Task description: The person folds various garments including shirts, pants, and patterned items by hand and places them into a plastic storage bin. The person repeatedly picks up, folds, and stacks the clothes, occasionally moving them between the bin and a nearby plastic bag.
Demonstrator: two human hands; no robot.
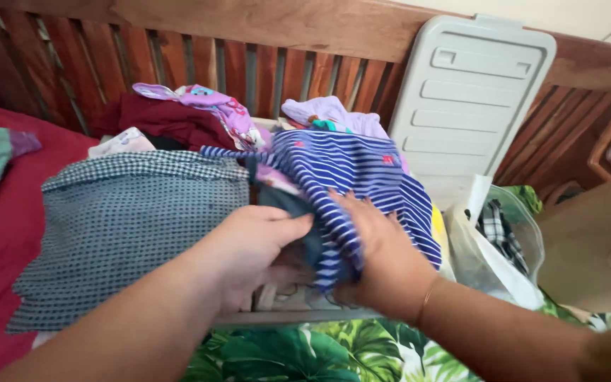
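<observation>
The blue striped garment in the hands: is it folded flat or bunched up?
Bunched up. The blue striped garment is gathered in uneven folds between the left hand and the right hand, above the clothes container.

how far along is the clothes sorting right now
Looks done: a checked cloth lies flat on the left. In hand: both the left hand and right hand grip a blue striped garment over the white bin. Left: a loose heap of purple and maroon clothes behind, and a clear bag of fabric.
</observation>
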